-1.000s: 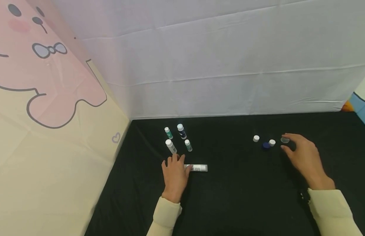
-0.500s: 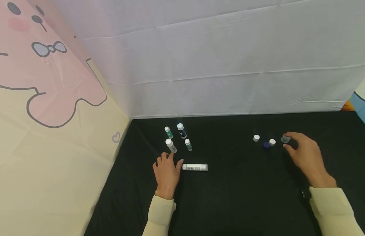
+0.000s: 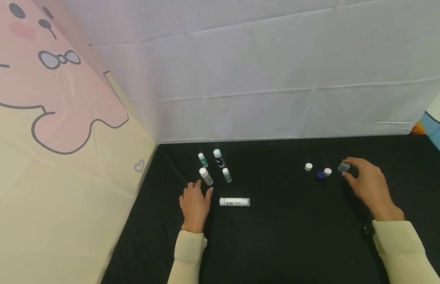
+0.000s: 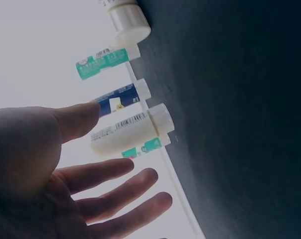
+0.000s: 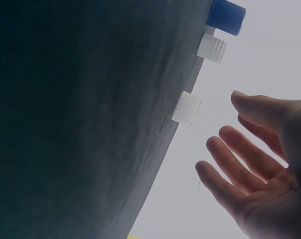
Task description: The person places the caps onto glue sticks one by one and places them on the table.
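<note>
In the head view my left hand (image 3: 194, 206) hovers close by a white tube (image 3: 206, 176) that stands upright, its thumb spread from the fingers. The left wrist view shows the fingers extended beside that tube, holding nothing. A second white tube (image 3: 234, 202) with a barcode label lies on its side, to the right of this hand. My right hand (image 3: 368, 185) has thumb and index finger apart around a small translucent cap (image 3: 343, 167). In the right wrist view the fingers are loosely bent, with a gap between them and the cap (image 5: 187, 107).
Behind the left hand stand a green-labelled tube (image 3: 203, 160), a dark blue tube (image 3: 219, 158) and another green-labelled tube (image 3: 227, 175). Left of the right hand are a blue cap (image 3: 321, 175) and two white caps (image 3: 308, 167). A white cloth (image 3: 262, 118) hangs behind the black tabletop (image 3: 276, 236).
My left hand has moved left, away from the lying white tube, which stays put. My right hand has shifted slightly, and the translucent cap now shows more between its thumb and index finger.
</note>
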`<control>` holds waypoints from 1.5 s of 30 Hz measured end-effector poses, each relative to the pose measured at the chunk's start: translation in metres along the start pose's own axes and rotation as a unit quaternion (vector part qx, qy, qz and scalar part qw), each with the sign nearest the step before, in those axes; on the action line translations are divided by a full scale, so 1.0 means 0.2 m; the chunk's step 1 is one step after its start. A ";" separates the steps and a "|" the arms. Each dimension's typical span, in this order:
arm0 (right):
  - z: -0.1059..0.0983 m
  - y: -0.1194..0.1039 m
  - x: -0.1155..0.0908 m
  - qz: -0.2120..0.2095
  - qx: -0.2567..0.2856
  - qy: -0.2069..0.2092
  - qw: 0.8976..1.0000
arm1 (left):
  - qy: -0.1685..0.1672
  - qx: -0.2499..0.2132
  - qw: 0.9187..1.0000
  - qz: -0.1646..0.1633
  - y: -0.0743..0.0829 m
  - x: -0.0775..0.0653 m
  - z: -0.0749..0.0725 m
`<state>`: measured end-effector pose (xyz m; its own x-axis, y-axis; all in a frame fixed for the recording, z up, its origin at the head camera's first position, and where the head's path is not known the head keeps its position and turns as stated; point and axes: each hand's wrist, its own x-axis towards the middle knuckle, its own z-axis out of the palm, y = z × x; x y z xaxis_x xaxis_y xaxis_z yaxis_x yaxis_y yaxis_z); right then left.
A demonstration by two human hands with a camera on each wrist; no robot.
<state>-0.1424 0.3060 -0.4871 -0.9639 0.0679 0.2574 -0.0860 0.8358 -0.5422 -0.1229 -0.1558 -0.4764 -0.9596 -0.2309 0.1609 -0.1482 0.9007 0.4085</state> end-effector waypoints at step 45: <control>0.01 0.03 0.11 0.013 -0.037 -0.095 0.995 | 0.031 -0.110 0.992 -0.053 -0.01 0.17 0.12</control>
<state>-0.1651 0.3122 -0.4859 -0.9965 -0.0079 0.0837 -0.0477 0.8732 -0.4851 -0.1609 -0.1570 -0.4930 -0.9241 -0.3475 0.1591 -0.1845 0.7701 0.6107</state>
